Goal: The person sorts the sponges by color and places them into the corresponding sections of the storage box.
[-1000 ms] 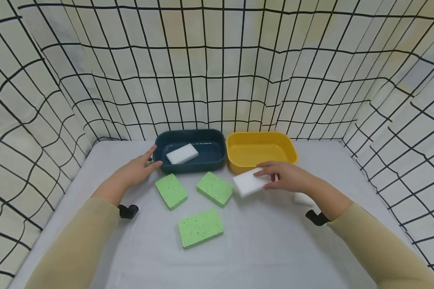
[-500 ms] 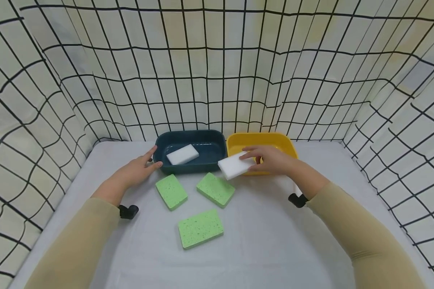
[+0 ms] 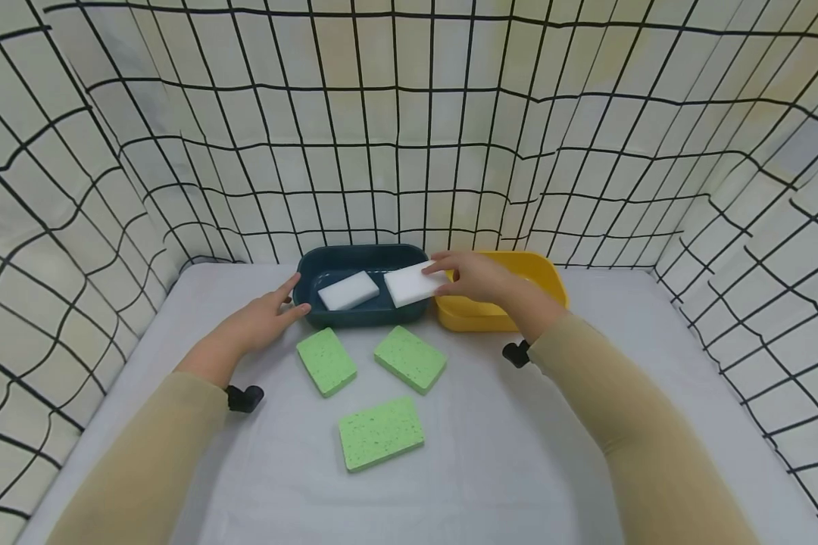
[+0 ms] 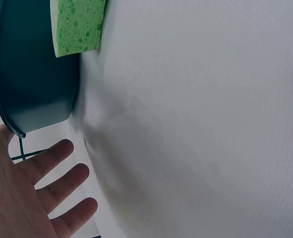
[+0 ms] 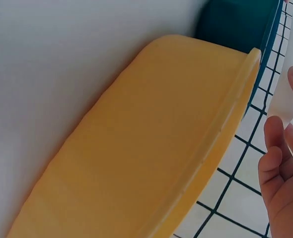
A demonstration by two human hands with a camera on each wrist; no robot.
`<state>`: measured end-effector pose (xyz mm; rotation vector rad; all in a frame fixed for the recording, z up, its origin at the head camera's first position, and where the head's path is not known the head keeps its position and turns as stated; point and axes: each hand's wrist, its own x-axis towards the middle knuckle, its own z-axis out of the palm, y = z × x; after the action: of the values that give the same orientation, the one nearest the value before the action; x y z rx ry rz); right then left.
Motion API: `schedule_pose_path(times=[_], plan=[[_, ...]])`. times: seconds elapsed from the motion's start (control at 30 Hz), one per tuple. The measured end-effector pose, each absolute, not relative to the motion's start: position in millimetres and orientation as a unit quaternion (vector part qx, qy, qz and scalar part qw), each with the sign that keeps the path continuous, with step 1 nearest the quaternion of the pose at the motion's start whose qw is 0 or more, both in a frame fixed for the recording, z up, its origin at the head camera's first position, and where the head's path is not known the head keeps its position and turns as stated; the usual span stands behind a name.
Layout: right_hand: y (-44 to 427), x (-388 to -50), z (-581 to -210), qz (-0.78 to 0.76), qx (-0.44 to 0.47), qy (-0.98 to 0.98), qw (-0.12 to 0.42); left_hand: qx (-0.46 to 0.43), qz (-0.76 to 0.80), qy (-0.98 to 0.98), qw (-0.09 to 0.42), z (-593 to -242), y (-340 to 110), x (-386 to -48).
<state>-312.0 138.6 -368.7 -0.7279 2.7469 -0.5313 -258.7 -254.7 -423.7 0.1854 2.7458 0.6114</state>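
Over the right end of the dark teal tub (image 3: 344, 319), my right hand (image 3: 480, 278) pinches a white melamine sponge (image 3: 412, 284) between thumb and fingers. In the right wrist view, the sponge (image 5: 284, 94) is above rim height. Another white sponge (image 3: 348, 291) lies in the tub's left half. My left hand (image 3: 262, 319) touches the tub's left end, with the other fingers spread out straight in the left wrist view. In front of the tubs lie three speckled green sponges (image 3: 326, 362), (image 3: 410, 359), (image 3: 382, 434).
A yellow tub (image 3: 477, 321) stands right beside the teal one, partly under my right hand and forearm. Black netting (image 3: 409, 144) over pale cloth walls encloses the back and sides. White cloth (image 3: 477, 469) covers the table.
My right hand has carried the white sponge left and back, from in front of the yellow tub to over the teal tub. A white object near the right wrist is now hidden. My left hand stays put.
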Motion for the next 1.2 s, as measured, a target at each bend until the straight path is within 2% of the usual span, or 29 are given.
schedule_pose_path(times=[0.5,0.8,1.2], plan=[[93.6,-324.8,-369.5,-0.103,-0.268,0.946,0.153,0.064,0.215,0.961,0.161,-425.3,-252.6,-257.1],[81.6,-333.5,-370.4,-0.087,-0.292,0.937,0.171,0.064,0.213,0.962,0.161,-425.4,-254.7,-260.0],[76.3,-334.0,-363.4,-0.072,-0.275,0.936,0.207,0.057,0.217,0.96,0.165,-428.1,-256.0,-261.8]])
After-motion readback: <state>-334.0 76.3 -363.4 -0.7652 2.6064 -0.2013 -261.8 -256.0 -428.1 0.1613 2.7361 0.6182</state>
